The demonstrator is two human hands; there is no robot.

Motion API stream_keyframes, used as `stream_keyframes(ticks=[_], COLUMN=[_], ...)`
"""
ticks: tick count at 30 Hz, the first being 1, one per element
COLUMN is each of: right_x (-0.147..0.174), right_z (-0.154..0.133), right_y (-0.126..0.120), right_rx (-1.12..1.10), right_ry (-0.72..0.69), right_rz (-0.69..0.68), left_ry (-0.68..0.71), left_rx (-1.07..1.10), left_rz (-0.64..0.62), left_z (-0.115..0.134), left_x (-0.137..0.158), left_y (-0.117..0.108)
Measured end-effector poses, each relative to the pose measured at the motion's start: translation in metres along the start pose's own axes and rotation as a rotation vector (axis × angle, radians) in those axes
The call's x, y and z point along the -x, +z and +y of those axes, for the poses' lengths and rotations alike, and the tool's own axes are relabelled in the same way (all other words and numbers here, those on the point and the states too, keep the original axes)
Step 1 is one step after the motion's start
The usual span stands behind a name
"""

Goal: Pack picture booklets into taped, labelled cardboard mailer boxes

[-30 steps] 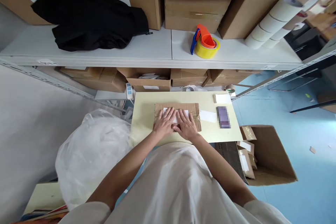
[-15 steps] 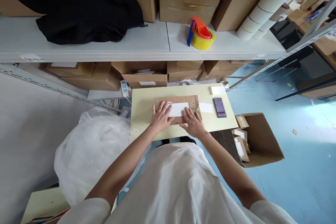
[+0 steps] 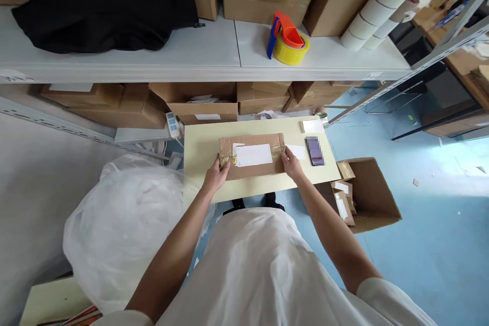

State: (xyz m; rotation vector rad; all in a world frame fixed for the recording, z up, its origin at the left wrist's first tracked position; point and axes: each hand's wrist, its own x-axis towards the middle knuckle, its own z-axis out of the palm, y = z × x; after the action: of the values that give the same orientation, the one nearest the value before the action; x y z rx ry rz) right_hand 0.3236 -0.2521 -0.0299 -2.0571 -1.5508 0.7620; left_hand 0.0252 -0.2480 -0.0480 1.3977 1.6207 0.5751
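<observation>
Between my two hands is a taped cardboard box (image 3: 252,170) with a white label (image 3: 253,155) on its top face. My left hand (image 3: 216,175) grips the box's left end, thumb along the near corner. At the opposite end, my right hand (image 3: 292,163) is closed on the right edge. Whether the box rests on the pale yellow table (image 3: 202,163) or is slightly raised, I cannot tell. Just right of it lie a white paper slip (image 3: 297,152) and a dark purple, blurred-out phone-shaped item (image 3: 315,151). A small stack of white labels (image 3: 312,126) sits behind that.
A shelf (image 3: 153,69) above the table's far side carries a tape dispenser (image 3: 290,43), tape rolls (image 3: 376,10) and black cloth (image 3: 99,5). An open carton (image 3: 376,198) with small boxes stands at the right. A large translucent plastic bag (image 3: 122,229) bulges at the left.
My hands have moved from lying flat on the label to gripping the box's two ends. The label is now fully visible. The whole view has shifted slightly.
</observation>
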Motion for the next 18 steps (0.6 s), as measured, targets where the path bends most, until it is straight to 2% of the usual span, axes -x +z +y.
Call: stream_keyframes(ticks=[3, 5, 7, 10, 14, 18], right_x=[0.013, 0.027, 0.044, 0.068, 0.098, 0.13], right_z=[-0.002, 0.001, 0.008, 0.028, 0.076, 0.136], right_y=[0.007, 0.001, -0.016, -0.053, -0.107, -0.15], right_rx=[-0.136, -0.253, -0.371, -0.506, -0.52, -0.418], right_ry=[0.07, 0.08, 0.086, 0.103, 0.17, 0.279], right_rz=[-0.006, -0.028, -0.035, 0.042, 0.205, 0.429], left_ry=[0.045, 0.052, 0.058, 0.082, 0.096, 0.242], left_rx=[0.01, -0.031, -0.1, -0.132, -0.125, -0.201], left_rz=[0.06, 0.082, 0.082, 0.054, -0.072, -0.281], left_z=[0.01, 0.021, 0.037, 0.07, 0.124, 0.181], left_x=[0.006, 0.01, 0.013, 0.017, 0.019, 0.021], left_y=[0.001, 0.0, 0.001, 0.013, 0.056, 0.129])
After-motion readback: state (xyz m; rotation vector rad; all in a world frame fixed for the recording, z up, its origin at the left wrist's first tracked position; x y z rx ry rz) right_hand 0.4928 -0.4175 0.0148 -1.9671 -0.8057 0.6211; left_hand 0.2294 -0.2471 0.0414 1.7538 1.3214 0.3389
